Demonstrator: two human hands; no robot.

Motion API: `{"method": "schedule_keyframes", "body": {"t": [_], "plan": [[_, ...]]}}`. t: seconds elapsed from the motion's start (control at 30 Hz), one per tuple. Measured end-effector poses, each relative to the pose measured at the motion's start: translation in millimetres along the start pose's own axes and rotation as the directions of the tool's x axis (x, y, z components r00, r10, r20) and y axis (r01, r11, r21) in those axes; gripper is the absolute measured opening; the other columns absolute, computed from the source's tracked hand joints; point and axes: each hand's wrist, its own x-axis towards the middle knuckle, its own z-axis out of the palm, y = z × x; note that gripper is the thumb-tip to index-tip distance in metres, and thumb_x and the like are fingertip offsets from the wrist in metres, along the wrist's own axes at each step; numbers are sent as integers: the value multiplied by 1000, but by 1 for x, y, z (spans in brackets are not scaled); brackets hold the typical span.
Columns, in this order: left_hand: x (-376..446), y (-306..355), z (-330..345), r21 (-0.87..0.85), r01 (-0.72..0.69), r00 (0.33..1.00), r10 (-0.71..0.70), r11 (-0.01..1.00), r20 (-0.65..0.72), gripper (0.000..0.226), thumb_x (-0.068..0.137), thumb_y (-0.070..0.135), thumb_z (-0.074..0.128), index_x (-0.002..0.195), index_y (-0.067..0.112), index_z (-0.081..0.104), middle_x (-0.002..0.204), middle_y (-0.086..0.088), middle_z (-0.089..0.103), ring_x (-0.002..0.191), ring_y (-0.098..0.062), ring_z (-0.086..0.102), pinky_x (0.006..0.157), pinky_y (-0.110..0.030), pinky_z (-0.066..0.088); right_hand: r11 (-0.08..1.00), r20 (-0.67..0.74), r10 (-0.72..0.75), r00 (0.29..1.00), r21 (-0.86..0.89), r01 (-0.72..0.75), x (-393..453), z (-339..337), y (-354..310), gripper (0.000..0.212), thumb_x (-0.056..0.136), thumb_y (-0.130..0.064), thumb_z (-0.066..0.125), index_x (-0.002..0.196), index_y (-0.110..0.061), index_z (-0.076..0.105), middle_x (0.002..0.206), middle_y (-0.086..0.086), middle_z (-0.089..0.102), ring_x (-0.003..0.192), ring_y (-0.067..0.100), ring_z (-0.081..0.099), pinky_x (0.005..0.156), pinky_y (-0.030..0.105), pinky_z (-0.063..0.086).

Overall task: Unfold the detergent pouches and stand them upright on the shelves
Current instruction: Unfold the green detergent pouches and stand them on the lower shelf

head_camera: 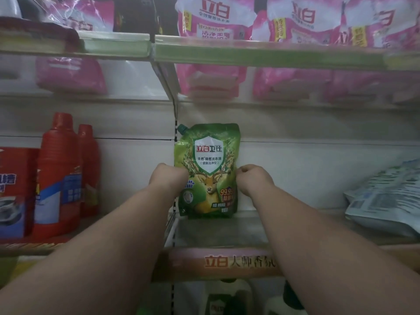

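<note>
Nearest, along the bottom edge: a pinkish shelf-edge strip with red and gold lettering [227, 261], fronting the pale metal shelf [218, 233] that carries the work. Reaching over that strip, two bare forearms, one to each flank of the target, evidently to steady it from both sides at once. Left hand [167, 176] curled against the left edge of the glossy green plastic detergent pouch with a deer and a white shield printed on it [208, 171], fingers hidden behind the pack, so most likely gripping that edge, though the hold itself is out of sight. Right hand [252, 178] bunched at the right edge, fingertips pinching the side seam. Standing upright at the back of the shelf, base down, dark green corner spout [181, 128] at top left, face outward (sensibly, for a label meant to be read). Looks fully opened out, flat against the white back panel, probably for support while the soft base settles. Off to the left, tall red plastic bottles [60, 176]; off to the right, a slumped blue-and-white printed bag [386, 198]. Farther up, pink and white detergent pouches [216, 18] ranged on the upper shelves.
</note>
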Motion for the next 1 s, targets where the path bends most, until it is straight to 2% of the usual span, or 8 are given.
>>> {"method": "schedule_keyframes", "body": {"t": [0.1,0.17,0.23,0.33,0.53,0.67,0.8,1.0], "plan": [[-21,9,-4,-18,-19,1000,19,1000,-6,34,79,16,53,112,7,56,102,-17,65,88,-31,68,78,-49,65,1000,-11,21,1000,10,-21,-9,-10,5,55,108,-44,52,155,-17,49,155,9,55,141,34,52,110,36,43],[-36,16,-1,-10,-53,999,53,999,11,36,80,17,55,115,9,57,100,-14,66,85,-28,66,60,-37,59,999,-44,33,998,12,-33,-15,-25,11,57,108,-46,51,155,-14,47,153,10,55,138,34,54,103,36,45],[-53,25,9,-11,-96,994,96,995,47,29,86,15,59,115,15,59,102,-10,68,84,-26,65,56,-31,51,999,-79,33,996,17,-32,-22,-47,19,58,107,-47,51,154,-13,47,149,10,58,133,34,56,92,34,42],[-77,39,34,-5,-134,986,134,991,102,25,91,16,61,116,19,55,104,-7,65,85,-24,63,61,-32,53,1000,-94,25,995,-7,-26,-32,-81,35,58,106,-48,53,153,-14,48,146,9,59,130,32,58,91,33,42],[-125,67,102,98,-238,956,215,966,200,38,86,27,62,122,18,50,107,-9,57,99,-32,59,93,-43,55,999,-159,43,986,17,-41,-43,-149,71,57,106,-46,55,152,-12,49,145,9,61,128,30,60,89,30,39],[-160,84,150,35,-285,917,262,958,301,47,86,30,63,129,20,49,110,-5,59,98,-27,62,90,-42,58,998,-237,13,971,60,1,-46,-183,88,52,105,-44,56,148,-16,52,141,5,64,115,27,62,86,27,37],[-185,97,187,10,-302,902,282,953,328,51,91,35,66,136,20,48,124,-5,59,108,-27,59,86,-35,47,997,-265,-27,964,65,46,-47,-209,99,50,105,-43,57,148,-19,52,145,1,62,109,22,61,87,27,37],[-215,108,233,-84,-358,850,362,930,383,70,87,62,68,137,17,47,131,-2,56,112,-21,53,92,-33,43,993,-318,-54,947,85,85,-54,-245,120,48,103,-37,58,148,-24,52,148,-3,59,111,19,61,92,30,45]]}}
